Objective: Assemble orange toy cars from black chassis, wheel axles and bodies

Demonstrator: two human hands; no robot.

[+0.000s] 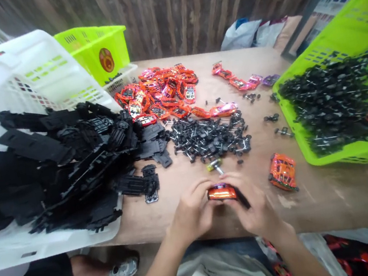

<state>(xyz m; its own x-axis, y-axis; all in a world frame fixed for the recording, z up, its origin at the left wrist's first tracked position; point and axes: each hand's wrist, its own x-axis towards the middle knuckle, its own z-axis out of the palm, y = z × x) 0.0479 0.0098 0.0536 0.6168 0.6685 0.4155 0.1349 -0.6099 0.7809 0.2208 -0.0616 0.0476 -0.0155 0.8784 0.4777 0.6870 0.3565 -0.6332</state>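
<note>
Between my two hands, over the front edge of the table, is an orange toy car body with a black piece at its right side. My left hand grips the body's left end, and my right hand is closed round the right end and the black piece. Just beyond my fingers lies a small tool with a yellow-green end and a metal shaft. Another orange toy car rests to the right of my hands. A pile of black wheels on metal axles lies ahead of them.
At left, a white crate overflows with black chassis plates. Shiny orange car bodies are heaped at the back. A tilted green basket at right holds more wheel axles. Another person's leg shows at lower left.
</note>
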